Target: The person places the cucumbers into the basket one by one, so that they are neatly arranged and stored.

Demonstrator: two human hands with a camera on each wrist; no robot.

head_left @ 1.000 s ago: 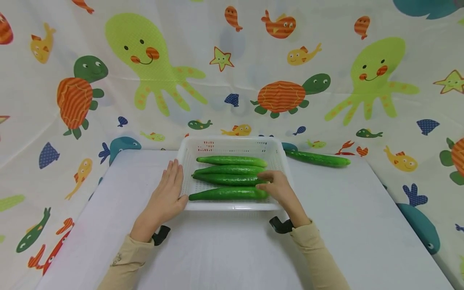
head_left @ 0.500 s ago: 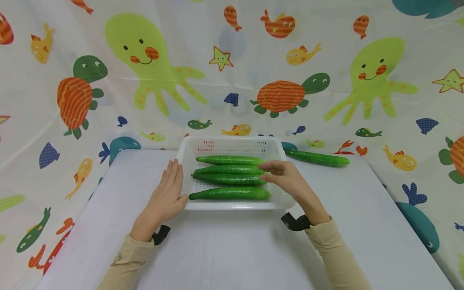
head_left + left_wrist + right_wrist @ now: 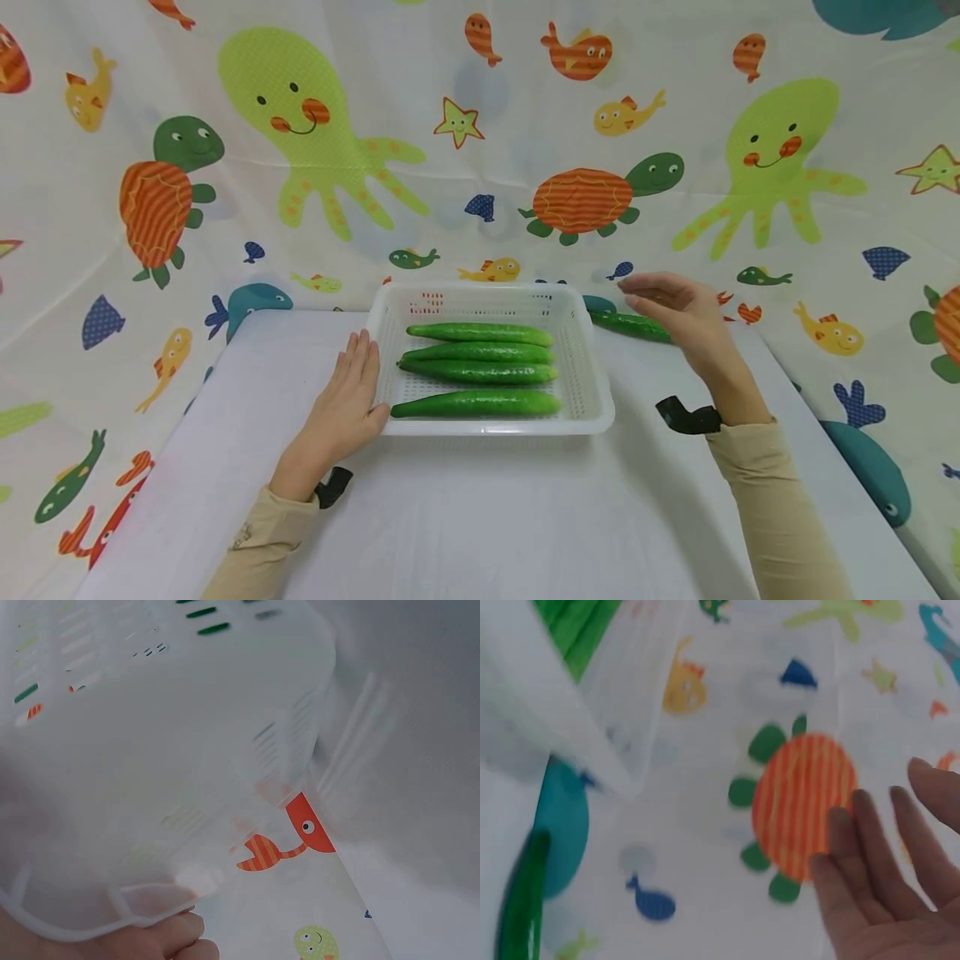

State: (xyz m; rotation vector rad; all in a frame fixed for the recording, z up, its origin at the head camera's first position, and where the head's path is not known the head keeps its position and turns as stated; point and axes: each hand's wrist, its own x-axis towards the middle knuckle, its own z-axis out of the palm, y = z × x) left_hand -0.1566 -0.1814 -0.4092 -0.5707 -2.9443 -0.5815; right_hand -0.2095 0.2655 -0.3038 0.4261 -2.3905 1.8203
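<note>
Several green cucumbers [image 3: 480, 372] lie side by side in a white perforated plastic basket [image 3: 498, 427] in the head view. My left hand [image 3: 341, 404], fingers straight, rests along the basket's left side; its fingers also show below the rim in the left wrist view. Over the right part of the table, my right hand [image 3: 682, 321] is raised with relaxed fingers and nothing in them. Beneath and behind it, one more cucumber [image 3: 626, 324] lies outside the basket, its right end hidden by the hand. The right wrist view shows that cucumber [image 3: 523, 907] apart from the fingers.
The table [image 3: 480, 517] has a white cover and narrows toward the back. Behind it hangs a white curtain [image 3: 465, 208] printed with sea animals, close against the table's far edge and both sides. The basket stands near that far edge.
My right hand has left the cucumbers at the basket's right end, moving right and upward to the loose cucumber. The left hand, basket and cucumbers look unmoved.
</note>
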